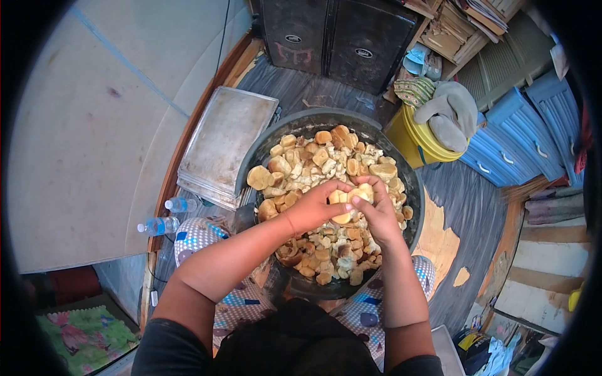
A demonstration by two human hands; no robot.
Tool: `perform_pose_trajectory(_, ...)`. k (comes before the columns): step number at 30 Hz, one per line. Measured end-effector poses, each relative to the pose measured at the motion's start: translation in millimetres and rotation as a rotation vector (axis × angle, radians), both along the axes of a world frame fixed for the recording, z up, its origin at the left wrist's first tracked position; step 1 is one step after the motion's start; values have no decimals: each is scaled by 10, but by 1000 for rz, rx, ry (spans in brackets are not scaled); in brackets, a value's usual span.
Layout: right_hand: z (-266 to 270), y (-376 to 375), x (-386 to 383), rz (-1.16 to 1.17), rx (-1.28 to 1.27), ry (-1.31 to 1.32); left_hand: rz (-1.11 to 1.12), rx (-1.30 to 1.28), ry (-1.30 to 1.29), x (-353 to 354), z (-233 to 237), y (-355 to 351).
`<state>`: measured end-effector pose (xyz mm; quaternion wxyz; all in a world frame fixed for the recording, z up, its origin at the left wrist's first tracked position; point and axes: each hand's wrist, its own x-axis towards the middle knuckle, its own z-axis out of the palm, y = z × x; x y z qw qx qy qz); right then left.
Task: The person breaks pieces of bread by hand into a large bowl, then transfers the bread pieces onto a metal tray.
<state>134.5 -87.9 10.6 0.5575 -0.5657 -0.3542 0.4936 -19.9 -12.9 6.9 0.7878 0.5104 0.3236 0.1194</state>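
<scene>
Both hands meet over a large dark round tub [414, 241] filled with bread rolls and torn bread pieces [323, 254]. My left hand [316, 207] comes in from the left, its fingers closed on a pale piece of bread [360, 193]. On the other side of the same bread, my right hand [379, 210] grips it with thumb and fingers. Whole browned rolls [259, 178] lie mostly at the tub's left and top, with smaller white crumbly pieces among them.
Stacked metal trays [226, 141] lie left of the tub, two water bottles [160, 225] below them. Black speakers [338, 41] stand beyond. A yellow bucket [426, 135] with cloths on top and blue drawers [511, 138] are at the right.
</scene>
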Motion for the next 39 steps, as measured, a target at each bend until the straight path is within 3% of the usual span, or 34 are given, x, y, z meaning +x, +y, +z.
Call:
perform_pose_trajectory(3, -8, -25, 88, 62, -4, 69, 61, 155, -23, -62, -67, 111)
perform_pose_trajectory(5, -172, -32, 190, 118, 61, 413, 109, 86, -56, -108, -38, 188)
perform_pose_trajectory(6, -140, -21, 165, 121, 60, 414, 112, 86, -55, -116, -26, 201)
perform_pose_trajectory(8, -46, -3, 79, 67, 16, 142, 101, -42, -125, -113, -8, 202)
perform_pose_trajectory(9, -72, 16, 35, 104, 151, -296, 100, -42, -125, -93, 0, 174)
perform_pose_trajectory(10, -69, 16, -12, 103, 150, -296, 95, 50, -104, -65, 3, 122)
perform_pose_trajectory(12, -74, -18, -87, 136, 32, 26, 86, 137, -80, -52, -21, 87)
perform_pose_trajectory(14, -108, -30, -50, 149, 34, -13, 44, 410, -5, -57, -67, 99)
perform_pose_trajectory(15, -94, -41, -28, 152, 48, 12, 45, 409, -4, -56, -49, 97)
perform_pose_trajectory(17, -88, -44, -13, 156, 64, 37, 102, 20, -183, -44, 22, 94)
perform_pose_trajectory(18, -97, -55, -11, 152, 101, 221, 102, 20, -184, -45, 87, 81)
perform_pose_trajectory(19, -101, -64, -7, 146, 138, 405, 82, -154, -252, -48, 167, 66)
perform_pose_trajectory(20, -94, -74, -11, 145, 139, 404, 62, -327, -318, -48, 207, 61)
perform_pose_trajectory(23, -93, -87, -20, 164, 174, 600, 32, -409, -381, -36, 166, 50)
perform_pose_trajectory(25, -117, -41, 61, 243, 399, 1035, -48, -447, -518, -71, 99, 126)
perform_pose_trajectory(26, -110, -26, 136, 132, 419, 987, -128, -481, -656, -82, 81, 155)
perform_pose_trajectory(27, -90, -8, 180, 22, 327, 743, -8, -375, -497, -78, 107, 142)
perform_pose_trajectory(28, -70, 7, 221, -85, 237, 498, -10, -373, -498, -66, 149, 135)
perform_pose_trajectory(29, -129, 4, 270, -50, 108, -5, 83, -314, -360, -57, 203, 117)
perform_pose_trajectory(30, -114, 26, 280, 60, 220, -408, 176, -253, -222, -44, 246, 105)
perform_pose_trajectory(32, -64, -11, 178, 92, 176, -455, 210, -377, -298, -39, 28, 92)
perform_pose_trajectory(35, 134, -27, -24, 220, 124, -355, 116, -218, -222, -38, -87, 86)
perform_pose_trajectory(38, 111, -28, -30, 200, 46, -424, 74, -89, -181, -26, -22, 64)
perform_pose_trajectory(39, 32, 7, -40, 165, 49, -155, 45, 70, -116, -21, -37, 87)
